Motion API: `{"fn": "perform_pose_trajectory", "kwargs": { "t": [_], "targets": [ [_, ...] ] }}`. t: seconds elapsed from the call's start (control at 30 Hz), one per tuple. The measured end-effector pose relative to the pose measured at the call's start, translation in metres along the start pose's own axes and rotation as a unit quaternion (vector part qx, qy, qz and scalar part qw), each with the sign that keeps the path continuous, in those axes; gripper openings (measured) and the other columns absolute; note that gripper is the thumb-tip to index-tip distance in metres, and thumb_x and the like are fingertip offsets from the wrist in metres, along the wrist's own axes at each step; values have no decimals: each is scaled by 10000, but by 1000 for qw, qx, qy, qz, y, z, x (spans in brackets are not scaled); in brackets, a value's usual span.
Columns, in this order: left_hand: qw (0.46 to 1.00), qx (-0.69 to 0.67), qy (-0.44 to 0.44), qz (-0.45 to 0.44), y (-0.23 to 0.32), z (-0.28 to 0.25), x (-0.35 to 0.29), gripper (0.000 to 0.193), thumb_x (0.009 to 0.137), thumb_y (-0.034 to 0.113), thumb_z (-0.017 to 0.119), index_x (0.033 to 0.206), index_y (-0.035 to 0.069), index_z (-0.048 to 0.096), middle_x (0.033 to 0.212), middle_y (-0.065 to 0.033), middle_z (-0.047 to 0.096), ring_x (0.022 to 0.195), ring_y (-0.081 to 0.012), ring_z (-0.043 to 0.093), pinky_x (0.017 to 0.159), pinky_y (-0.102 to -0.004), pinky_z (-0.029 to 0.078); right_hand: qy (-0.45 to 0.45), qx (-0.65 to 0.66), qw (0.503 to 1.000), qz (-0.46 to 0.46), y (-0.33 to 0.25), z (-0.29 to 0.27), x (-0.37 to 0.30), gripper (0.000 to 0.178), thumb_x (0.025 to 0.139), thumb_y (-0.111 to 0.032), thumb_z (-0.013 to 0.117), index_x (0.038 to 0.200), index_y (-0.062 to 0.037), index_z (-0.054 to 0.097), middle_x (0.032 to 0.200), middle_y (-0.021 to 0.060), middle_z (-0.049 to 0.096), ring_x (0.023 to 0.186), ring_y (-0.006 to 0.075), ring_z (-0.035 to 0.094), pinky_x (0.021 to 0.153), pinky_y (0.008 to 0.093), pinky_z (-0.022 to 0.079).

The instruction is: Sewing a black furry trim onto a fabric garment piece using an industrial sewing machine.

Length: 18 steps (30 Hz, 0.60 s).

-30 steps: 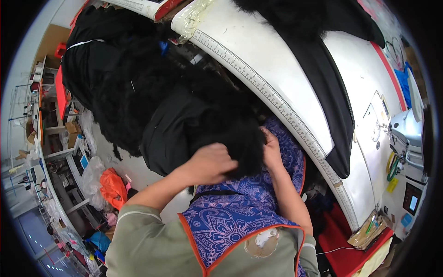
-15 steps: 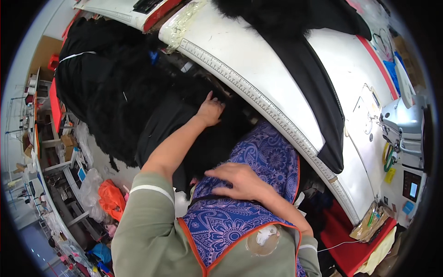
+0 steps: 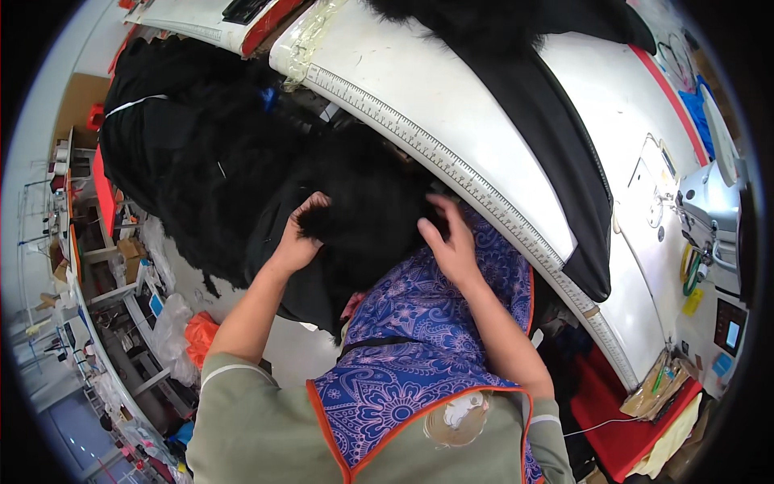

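Observation:
A black furry piece [image 3: 367, 202] lies across my lap, over the blue patterned apron [image 3: 419, 315]. My left hand [image 3: 302, 238] is closed on its left edge, with tufts of fur covering the fingertips. At its right edge is my right hand [image 3: 451, 238], thumb and fingers spread apart next to the fur; whether they touch it is hard to tell. More black garments [image 3: 193, 161] are heaped to the left and run under the piece. Black on black hides where one ends and the other begins.
Along the right runs a white worktable [image 3: 451, 97] with a ruler strip [image 3: 435, 153] on its edge. A black garment with fur [image 3: 556, 137] lies on it. A sewing machine [image 3: 709, 202] stands far right. Plastic bags [image 3: 173, 323] and shelving [image 3: 105, 274] are at left.
My left hand has drawn back from the heap toward my lap and now grips the fur. My right hand has lifted from the apron and moved forward to the piece's right side.

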<state>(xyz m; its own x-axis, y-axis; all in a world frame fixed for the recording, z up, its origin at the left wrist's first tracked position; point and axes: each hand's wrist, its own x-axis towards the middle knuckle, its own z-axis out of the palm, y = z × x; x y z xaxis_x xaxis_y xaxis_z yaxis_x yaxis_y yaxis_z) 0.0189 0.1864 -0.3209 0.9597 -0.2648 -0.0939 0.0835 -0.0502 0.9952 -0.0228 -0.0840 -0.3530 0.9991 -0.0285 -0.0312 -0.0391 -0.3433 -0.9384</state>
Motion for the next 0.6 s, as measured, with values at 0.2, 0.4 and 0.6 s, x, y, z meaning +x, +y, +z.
{"fn": "perform_pose_trajectory", "kwargs": {
  "t": [0.2, 0.4, 0.6],
  "targets": [
    [974, -56, -190, -108, 48, -25, 25, 554, 663, 261, 805, 1113, 52, 559, 1074, 13, 524, 1056, -112, 480, 939, -255, 359, -290, 156, 944, -10, -69, 18, 58, 529, 893, -266, 658, 1305, 35, 516, 1263, 175, 595, 1202, 232, 538, 1035, 321, 391],
    [987, 6, -56, -154, 88, -32, 63, 358, 912, 307, 561, 1096, 3, 606, 938, 11, 571, 821, -67, 514, 738, -211, 405, -351, 198, 915, 7, -68, -4, 77, 453, 887, -258, 670, 1222, 31, 576, 1083, 90, 666, 1016, 128, 577, 911, 278, 453],
    [762, 366, -459, -275, 73, -49, 48, 766, 681, -16, 552, 1431, 0, 397, 1352, -133, 535, 1228, -151, 488, 1027, -240, 377, -338, 149, 919, -138, -79, 11, 72, 282, 784, -104, 631, 1047, -10, 597, 931, 95, 639, 916, 177, 601, 833, 305, 475]
  ]
}}
